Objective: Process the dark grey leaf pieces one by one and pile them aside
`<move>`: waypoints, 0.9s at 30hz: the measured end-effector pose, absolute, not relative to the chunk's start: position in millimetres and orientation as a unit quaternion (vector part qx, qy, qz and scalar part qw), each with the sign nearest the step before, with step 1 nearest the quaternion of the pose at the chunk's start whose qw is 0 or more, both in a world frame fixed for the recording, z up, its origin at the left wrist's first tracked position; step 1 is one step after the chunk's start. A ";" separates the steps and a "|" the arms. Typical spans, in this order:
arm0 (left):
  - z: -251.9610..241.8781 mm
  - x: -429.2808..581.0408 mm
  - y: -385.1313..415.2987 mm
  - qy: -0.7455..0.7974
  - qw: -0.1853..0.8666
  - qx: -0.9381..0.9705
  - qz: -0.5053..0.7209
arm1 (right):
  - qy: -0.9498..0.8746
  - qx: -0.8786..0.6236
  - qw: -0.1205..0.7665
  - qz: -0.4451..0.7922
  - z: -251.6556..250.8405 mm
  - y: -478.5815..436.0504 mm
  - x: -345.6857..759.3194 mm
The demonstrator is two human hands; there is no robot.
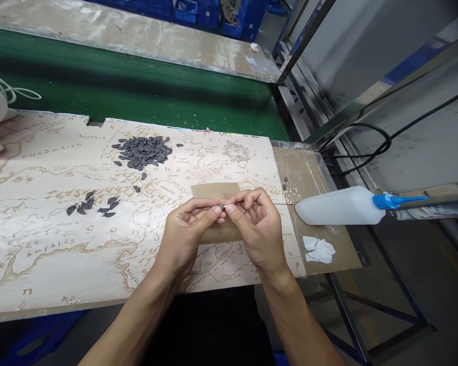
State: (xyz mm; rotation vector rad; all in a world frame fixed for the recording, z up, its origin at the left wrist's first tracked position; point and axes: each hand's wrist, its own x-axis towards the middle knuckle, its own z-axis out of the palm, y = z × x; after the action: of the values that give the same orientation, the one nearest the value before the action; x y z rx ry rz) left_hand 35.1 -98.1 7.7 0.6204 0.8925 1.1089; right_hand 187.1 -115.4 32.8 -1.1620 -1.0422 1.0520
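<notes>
My left hand (185, 226) and my right hand (261, 229) meet fingertip to fingertip above the table's map-printed sheet. Pinched in the left thumb and finger is a small dark piece (222, 206), mostly covered. The right thumb and forefinger press together right beside it; a tiny pale bit shows at their tips, too small to name. Under both hands lies a brown card (209, 190). A heap of flat black leaf-shaped pieces (143, 152) is at the back left, with smaller groups of black pieces (109, 207) nearer. Many tiny pale parts (236, 151) are scattered at the back right.
A white squeeze bottle (339, 206) with a blue nozzle lies on its side at the right, behind a crumpled white tissue (318, 249). Beyond the table runs a green belt (145, 89). Metal framing (351, 107) and a black cable (389, 142) are at the right.
</notes>
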 end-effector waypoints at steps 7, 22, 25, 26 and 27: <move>3.4 34.1 -100.2 0.399 0.704 0.289 0.512 | -0.435 -0.490 0.586 0.477 32.1 -114.1 187.0; 7.2 3.3 -94.1 0.487 0.578 0.381 0.533 | -0.486 -0.485 0.595 0.419 30.1 -86.9 201.9; 2.0 -31.1 -87.0 0.607 0.416 0.466 0.492 | -0.502 -0.567 0.600 0.257 10.9 -49.3 230.8; -1.4 -43.9 -84.6 0.645 0.362 0.493 0.458 | -0.513 -0.610 0.561 0.223 3.2 -36.0 240.8; -5.6 -56.6 -82.4 0.674 0.316 0.513 0.428 | -0.525 -0.651 0.512 0.197 -4.1 -23.7 250.1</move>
State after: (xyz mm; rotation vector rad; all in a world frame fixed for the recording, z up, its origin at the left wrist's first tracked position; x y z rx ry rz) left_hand -56.6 -82.4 -5.6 1.3508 1.7738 1.1263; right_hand 250.1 -23.7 -4.1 -1.5652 -1.2632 0.4737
